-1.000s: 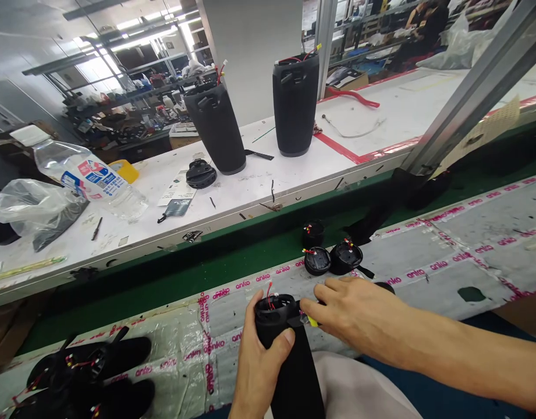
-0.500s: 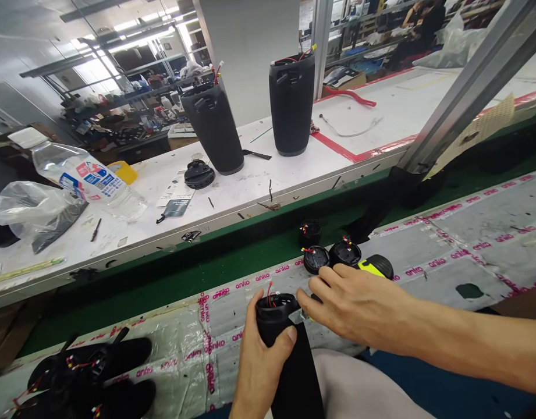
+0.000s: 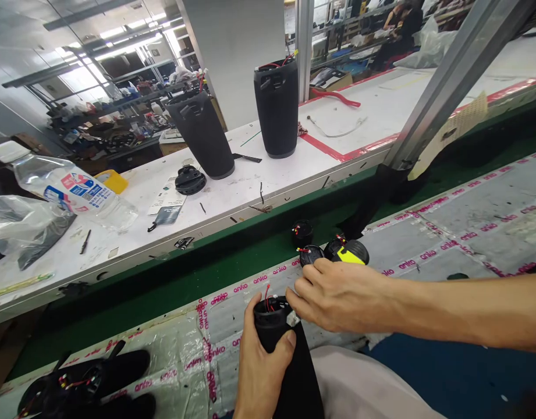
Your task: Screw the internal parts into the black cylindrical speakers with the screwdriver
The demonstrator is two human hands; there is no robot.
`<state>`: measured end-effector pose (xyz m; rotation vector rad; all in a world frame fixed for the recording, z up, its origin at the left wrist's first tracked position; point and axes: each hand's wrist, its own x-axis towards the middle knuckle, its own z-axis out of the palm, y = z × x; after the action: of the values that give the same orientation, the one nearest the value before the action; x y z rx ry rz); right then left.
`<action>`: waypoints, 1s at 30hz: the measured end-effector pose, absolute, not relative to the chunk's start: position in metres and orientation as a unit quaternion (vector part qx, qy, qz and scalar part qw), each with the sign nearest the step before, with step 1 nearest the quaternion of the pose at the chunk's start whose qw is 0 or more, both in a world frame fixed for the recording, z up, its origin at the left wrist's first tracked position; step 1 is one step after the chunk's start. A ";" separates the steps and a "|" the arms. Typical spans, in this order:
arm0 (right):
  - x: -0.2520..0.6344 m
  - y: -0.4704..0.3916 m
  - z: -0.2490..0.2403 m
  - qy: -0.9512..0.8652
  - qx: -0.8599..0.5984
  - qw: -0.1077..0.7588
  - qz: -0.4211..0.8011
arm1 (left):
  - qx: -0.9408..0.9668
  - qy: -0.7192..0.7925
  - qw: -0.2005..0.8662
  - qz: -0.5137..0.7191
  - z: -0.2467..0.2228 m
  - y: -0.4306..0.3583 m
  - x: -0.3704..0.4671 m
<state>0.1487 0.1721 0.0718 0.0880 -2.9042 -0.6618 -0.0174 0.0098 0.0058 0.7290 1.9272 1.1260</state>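
My left hand (image 3: 268,355) is wrapped round the top of a black cylindrical speaker body (image 3: 300,372), which leans against my lap. Red wires (image 3: 268,299) stick up out of its open end. My right hand (image 3: 333,294) is closed on a tool with a yellow-and-black handle (image 3: 352,255); its exact kind is hidden by the fingers. A pale tip (image 3: 293,318) shows below the right fingers at the rim of the body. Just beyond this hand lie several round black caps (image 3: 310,255) with small red and yellow wires.
Two black speaker bodies (image 3: 276,110) stand on the white bench (image 3: 224,198), beside a black cap (image 3: 190,180) and a water bottle (image 3: 75,186). More black bodies (image 3: 123,366) lie at lower left on the taped conveyor surface (image 3: 176,372). A metal post (image 3: 451,75) rises at right.
My right hand and its tool have shifted slightly left, and the pale tip now shows at the body's rim. The left hand keeps its hold. The whole view has moved a little.
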 end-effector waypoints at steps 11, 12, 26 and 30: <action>0.195 0.170 0.088 -0.969 -0.032 0.179 -0.166 | 0.077 0.757 0.325 0.561 -0.003 0.000 -0.055; 0.201 0.172 0.088 -0.971 -0.052 0.185 -0.142 | 0.049 0.745 0.328 0.579 -0.007 -0.003 -0.063; 0.156 0.129 -0.015 -0.616 -0.298 0.008 0.729 | -0.135 0.478 0.413 0.763 -0.005 0.014 -0.050; 0.138 0.119 -0.035 -0.443 -0.217 -0.009 0.870 | -0.096 0.461 0.417 0.778 -0.007 0.012 -0.046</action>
<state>0.1377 0.1187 -0.0346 -0.6849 -1.4001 2.7476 -0.0464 0.0119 -0.0066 -0.2401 1.1574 1.9522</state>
